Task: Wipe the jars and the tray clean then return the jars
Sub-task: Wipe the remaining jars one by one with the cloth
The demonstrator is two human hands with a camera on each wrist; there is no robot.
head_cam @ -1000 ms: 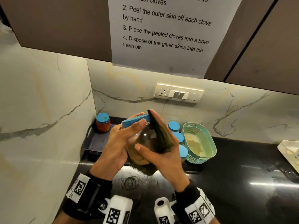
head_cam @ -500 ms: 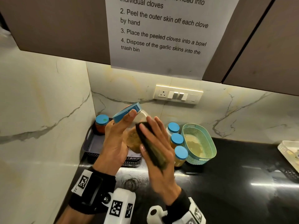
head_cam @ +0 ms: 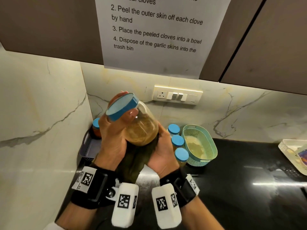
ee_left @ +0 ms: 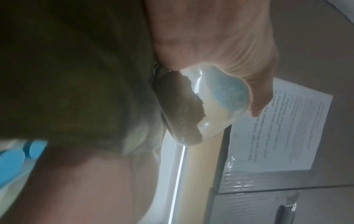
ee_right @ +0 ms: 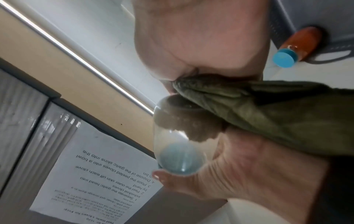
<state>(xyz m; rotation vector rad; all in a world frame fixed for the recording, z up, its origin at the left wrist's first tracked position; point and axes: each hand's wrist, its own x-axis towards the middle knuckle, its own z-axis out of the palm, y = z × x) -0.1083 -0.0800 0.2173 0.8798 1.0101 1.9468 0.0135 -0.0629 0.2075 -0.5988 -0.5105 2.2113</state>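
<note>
- Behind the raised jar point(head_cam: 141, 128), a jar with red contents point(head_cam: 96, 128) stood in the far-left corner of the dark tray point(head_cam: 89, 146), which sat against the wall on the black tabletop point(head_cam: 240, 188)
- Three blue-lidded jars point(head_cam: 177, 141) stood in a row on the tabletop just right of the hands, partly hidden by the right hand point(head_cam: 162, 151), between the tray and a mint-green basket point(head_cam: 199, 145)
- A white basket point(head_cam: 292, 153) sat well apart at the right edge; a printed sheet point(head_cam: 157, 35) hung from the cupboard above a switch plate point(head_cam: 177, 95)
- The left hand point(head_cam: 113, 138) gripped the jar near its blue lid point(head_cam: 121, 107), thumb across the rim; the right hand was wrapped round a dark green cloth point(head_cam: 134, 163) pressed under the jar's base
- Compared with half a second before, the jar had tipped further so its lid top faced the camera, and the right hand had dropped from the jar's side to cup its bottom, the cloth now hanging down between the wrists
</note>
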